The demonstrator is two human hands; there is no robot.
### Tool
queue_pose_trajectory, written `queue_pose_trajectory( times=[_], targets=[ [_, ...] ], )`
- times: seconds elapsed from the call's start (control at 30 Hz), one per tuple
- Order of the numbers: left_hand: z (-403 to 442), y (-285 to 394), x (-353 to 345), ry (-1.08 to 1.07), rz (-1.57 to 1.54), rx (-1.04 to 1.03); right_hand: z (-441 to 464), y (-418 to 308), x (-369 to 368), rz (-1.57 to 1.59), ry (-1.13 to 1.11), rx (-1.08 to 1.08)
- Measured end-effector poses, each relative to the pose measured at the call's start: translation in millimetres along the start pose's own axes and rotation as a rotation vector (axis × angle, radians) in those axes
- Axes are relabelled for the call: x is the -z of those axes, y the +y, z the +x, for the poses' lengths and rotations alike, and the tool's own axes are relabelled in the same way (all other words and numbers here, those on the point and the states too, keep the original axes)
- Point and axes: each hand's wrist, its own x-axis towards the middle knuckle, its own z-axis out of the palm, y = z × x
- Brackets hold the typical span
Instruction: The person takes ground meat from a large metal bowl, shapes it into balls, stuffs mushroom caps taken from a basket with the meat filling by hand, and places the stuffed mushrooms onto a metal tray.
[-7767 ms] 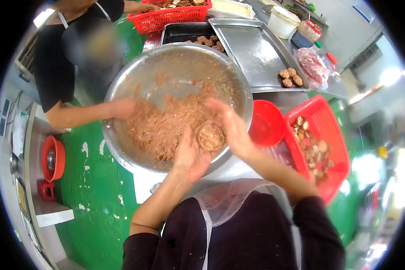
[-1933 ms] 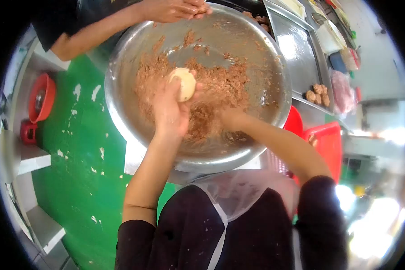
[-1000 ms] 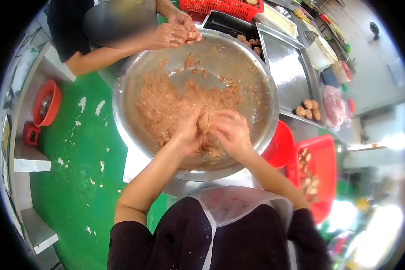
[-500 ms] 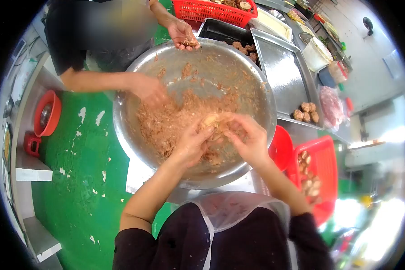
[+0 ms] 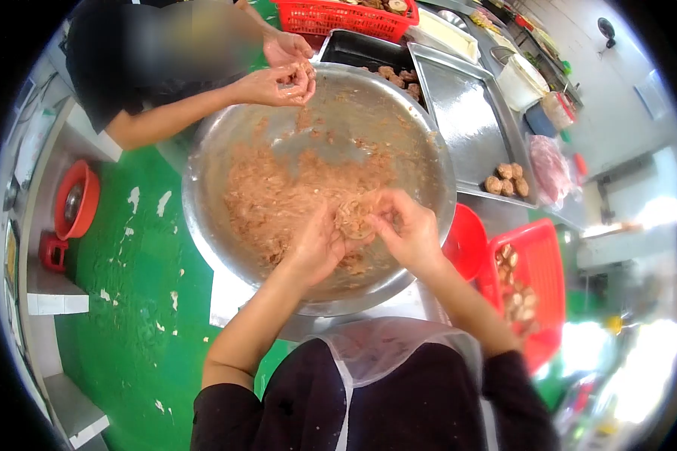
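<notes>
The left hand [image 5: 320, 244] cups a meat-covered piece [image 5: 353, 218] above the near part of the big metal bowl [image 5: 368, 289], and the right hand [image 5: 410, 229] pinches its edge. Minced meat [image 5: 278, 192] lies in the bowl. Across it, a co-worker's hands [image 5: 287, 75] meet at the far rim, fingers bent together.

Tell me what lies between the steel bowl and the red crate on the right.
The red bowl lies between the steel bowl and the red crate, as the head view shows.
</notes>
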Motion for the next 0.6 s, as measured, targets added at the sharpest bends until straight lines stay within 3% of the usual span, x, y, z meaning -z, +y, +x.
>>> queue_pose_trajectory(
  times=[0.1, 0.2, 0.3, 0.4, 0.5, 0.6],
  targets=[
    [5.4, -5.9, 14.3, -0.030, 0.163, -0.022, 1.4, 9.6, 1.4, -0.314, -0.002, 0.260],
    [5.5, -10.6, 13.6, -0.012, 0.214, -0.035, 1.0, 0.6, 11.3, -0.404, 0.090, 0.455],
    [1.5, -9.6, -1.2, -0.034, 0.225, -0.093, -4.2, -6.3, 17.4, -0.488, 0.105, 0.430],
    [1.3, -8.8, -2.1, -0.185, 0.054, -0.077, -5.4, 0.6, 16.7, -0.619, 0.055, 0.536],
    [3.0, -11.7, -0.7, -0.143, 0.095, -0.034, -10.6, -6.2, 16.4, -0.770, -0.003, 0.542],
    [-1.1, -19.8, -18.2, 0.205, 0.388, -0.061, -18.5, -11.7, 10.9, -0.880, -0.049, 0.532]
  ],
)
